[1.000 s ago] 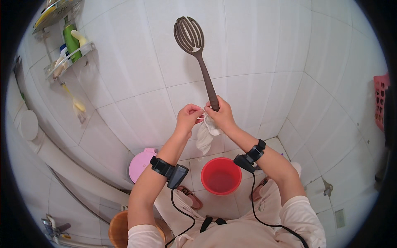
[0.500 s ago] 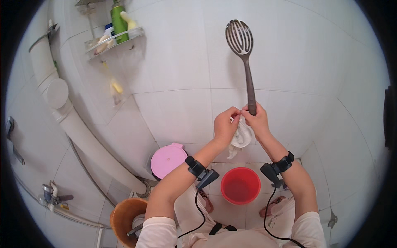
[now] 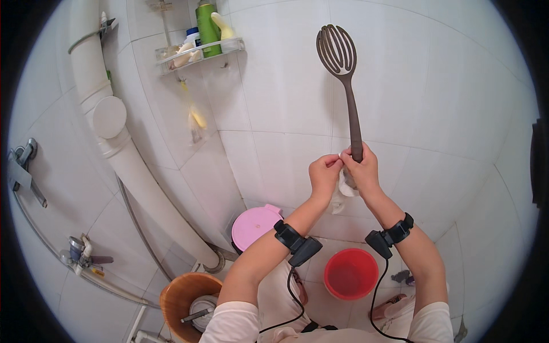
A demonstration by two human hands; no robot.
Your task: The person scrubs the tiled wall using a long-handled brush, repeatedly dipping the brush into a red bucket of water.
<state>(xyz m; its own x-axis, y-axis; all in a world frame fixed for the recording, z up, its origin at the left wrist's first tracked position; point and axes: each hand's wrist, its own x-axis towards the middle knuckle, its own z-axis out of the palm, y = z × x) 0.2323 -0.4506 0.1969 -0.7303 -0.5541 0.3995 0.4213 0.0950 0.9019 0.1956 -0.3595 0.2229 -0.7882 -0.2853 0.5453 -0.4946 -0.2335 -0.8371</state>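
Slotted brown spatula shifted rightward, hands pinching crumpled white cloth

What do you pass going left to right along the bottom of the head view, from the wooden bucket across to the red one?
Wooden bucket → pink lid → left wrist device → red bucket → right wrist device.
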